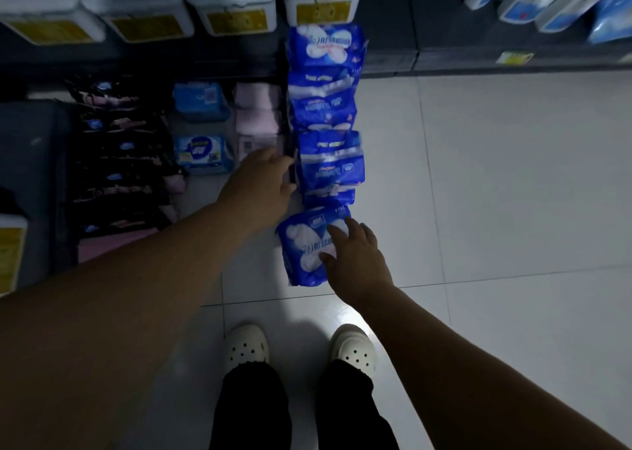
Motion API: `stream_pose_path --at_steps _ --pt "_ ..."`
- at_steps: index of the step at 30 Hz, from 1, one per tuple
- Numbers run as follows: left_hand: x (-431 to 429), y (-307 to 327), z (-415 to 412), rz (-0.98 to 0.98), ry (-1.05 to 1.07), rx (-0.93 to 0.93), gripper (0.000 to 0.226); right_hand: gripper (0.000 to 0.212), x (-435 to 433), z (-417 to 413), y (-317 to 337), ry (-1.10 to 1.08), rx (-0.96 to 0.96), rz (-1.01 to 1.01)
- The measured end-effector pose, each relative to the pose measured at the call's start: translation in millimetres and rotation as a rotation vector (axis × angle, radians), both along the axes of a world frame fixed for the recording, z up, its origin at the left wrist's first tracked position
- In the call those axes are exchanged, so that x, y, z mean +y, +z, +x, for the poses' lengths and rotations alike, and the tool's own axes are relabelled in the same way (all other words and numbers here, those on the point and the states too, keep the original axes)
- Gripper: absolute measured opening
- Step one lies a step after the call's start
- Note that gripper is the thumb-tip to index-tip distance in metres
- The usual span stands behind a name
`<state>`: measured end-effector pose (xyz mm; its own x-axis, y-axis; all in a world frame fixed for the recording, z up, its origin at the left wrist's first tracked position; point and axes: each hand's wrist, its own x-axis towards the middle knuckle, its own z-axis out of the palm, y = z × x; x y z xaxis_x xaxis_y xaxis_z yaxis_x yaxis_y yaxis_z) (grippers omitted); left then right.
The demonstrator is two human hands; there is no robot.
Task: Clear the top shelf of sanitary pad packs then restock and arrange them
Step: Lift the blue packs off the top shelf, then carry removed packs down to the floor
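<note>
A row of several dark blue sanitary pad packs [328,107] runs along the white tiled floor from the shelf base toward me. My right hand [355,254] lies with spread fingers on the nearest blue pack [304,244], which sits at the near end of the row. My left hand [263,183] reaches to the left side of a blue pack [331,162] in the middle of the row, its fingers curled against the pack's edge. Whether it grips the pack is unclear.
Left of the row lie pink packs [260,114], light blue packs [201,101] and a column of black packs [119,162]. White tubs with yellow labels [236,1] fill the shelf above. More blue-white packs [561,1] stand on the right shelf. My white clogs [246,347] are below.
</note>
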<state>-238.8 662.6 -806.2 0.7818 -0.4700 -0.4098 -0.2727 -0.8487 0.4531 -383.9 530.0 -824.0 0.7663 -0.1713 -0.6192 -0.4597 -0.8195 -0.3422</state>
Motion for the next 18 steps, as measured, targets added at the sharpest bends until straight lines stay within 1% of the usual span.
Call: stream_pose_path --at_steps 2,5,10,14,18 --pt "6.7 24.3 -1.1 0.030 0.049 0.033 0.053 0.058 -3.6 5.9 23.7 -0.011 -0.019 0.009" --pt "12.4 65.6 -3.9 0.043 0.081 0.020 0.055 0.058 -13.0 16.2 66.6 -0.009 -0.057 -0.007" --pt "18.7 141.9 -5.6 0.044 0.083 0.046 0.060 0.057 -26.5 34.3 149.5 0.034 -0.141 -0.055" --pt "14.6 219.7 0.0 0.044 0.059 -0.013 0.067 0.058 -34.2 54.1 222.8 0.053 -0.220 -0.082" --pt "10.3 304.2 8.6 0.053 0.026 -0.101 0.077 0.061 -43.1 77.8 308.3 0.122 -0.300 -0.177"
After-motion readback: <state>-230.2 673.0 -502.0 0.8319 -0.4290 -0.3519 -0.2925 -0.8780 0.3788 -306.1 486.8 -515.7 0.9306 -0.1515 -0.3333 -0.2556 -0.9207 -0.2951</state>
